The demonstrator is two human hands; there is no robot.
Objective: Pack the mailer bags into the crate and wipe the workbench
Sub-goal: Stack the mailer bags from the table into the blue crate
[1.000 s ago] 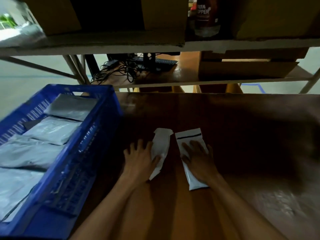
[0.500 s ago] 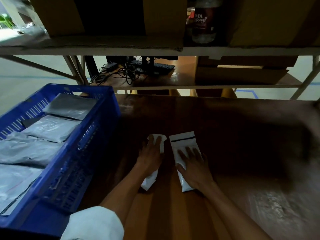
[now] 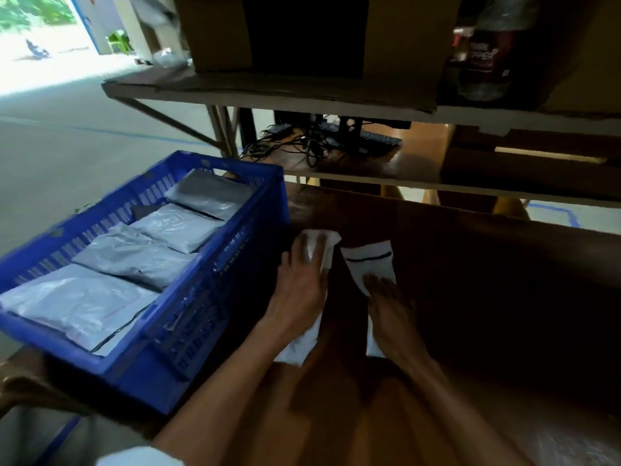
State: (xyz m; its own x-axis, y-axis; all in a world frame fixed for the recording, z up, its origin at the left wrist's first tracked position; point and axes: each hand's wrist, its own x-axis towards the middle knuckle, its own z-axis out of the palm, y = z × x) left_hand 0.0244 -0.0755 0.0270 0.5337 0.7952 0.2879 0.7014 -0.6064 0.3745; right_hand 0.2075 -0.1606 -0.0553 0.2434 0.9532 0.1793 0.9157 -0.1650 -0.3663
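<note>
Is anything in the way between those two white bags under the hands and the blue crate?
Nothing visible lies on the workbench between the white bags and the crate. Only the crate's own near wall stands there, so they would likely need lifting over it.

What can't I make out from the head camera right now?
Head view:
- Middle of the left mailer: covered by the left hand.
- Lower part of the right mailer: under the right hand.
- Crate floor: hidden by grey bags; left end cut by the frame edge.
- Bottle label: dim, blurred.
- Workbench right side: deep shadow.
</note>
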